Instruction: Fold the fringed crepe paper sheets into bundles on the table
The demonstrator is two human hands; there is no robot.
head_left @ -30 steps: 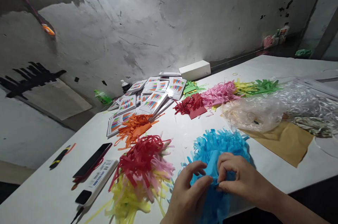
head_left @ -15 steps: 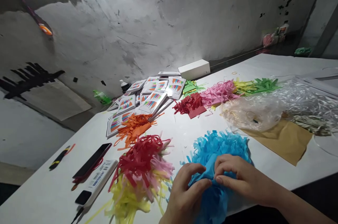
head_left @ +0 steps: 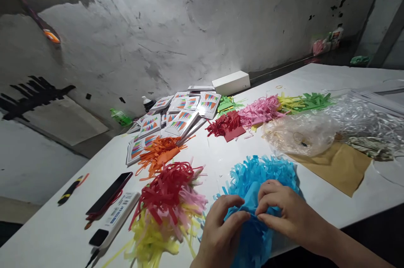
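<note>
A fluffy heap of blue fringed tissue paper (head_left: 263, 171) lies at the table's front edge, part of it hanging down toward me. My left hand (head_left: 222, 226) is closed on its left side, thumb and fingers pinching the paper. Close beside it, my right hand (head_left: 280, 207) pinches the uncut middle band of the same blue paper between thumb and fingertips. The fingertips of both hands nearly meet. To the left of my hands sits a pile of red (head_left: 167, 192) and yellow fringed tissue paper (head_left: 153, 238) with pink strips.
Orange fringe (head_left: 160, 154) and stacked printed packets (head_left: 181, 123) lie farther back, near a white box (head_left: 231, 83). Red, pink (head_left: 261, 111) and green fringes line the back. Right are a clear plastic bag (head_left: 299, 133) and brown paper (head_left: 334, 169); left, a phone (head_left: 109, 192) and power strip (head_left: 116, 217).
The fingers of my right hand have shifted slightly on the blue paper. My left hand keeps nearly the same place, and the view has moved a little.
</note>
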